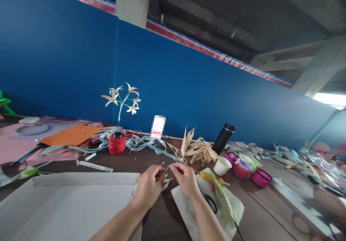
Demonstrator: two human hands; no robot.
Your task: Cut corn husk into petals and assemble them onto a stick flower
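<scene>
My left hand and my right hand meet near the middle of the dark table, fingertips pinched close together. Between them is a thin strip of pale dried corn husk; the fingers partly cover it. Small petal-like husk pieces show just under the fingertips, and whether they join the strip I cannot tell. Behind my right hand lies a heap of dry corn husks. Below my right forearm are a white sheet, scissors with black handles and a yellow glue gun.
A white box lid fills the near left. A husk flower stem stands behind a red spool and blue ribbon. On the right are a paper cup, black bottle, pink tape rolls and another person's arm.
</scene>
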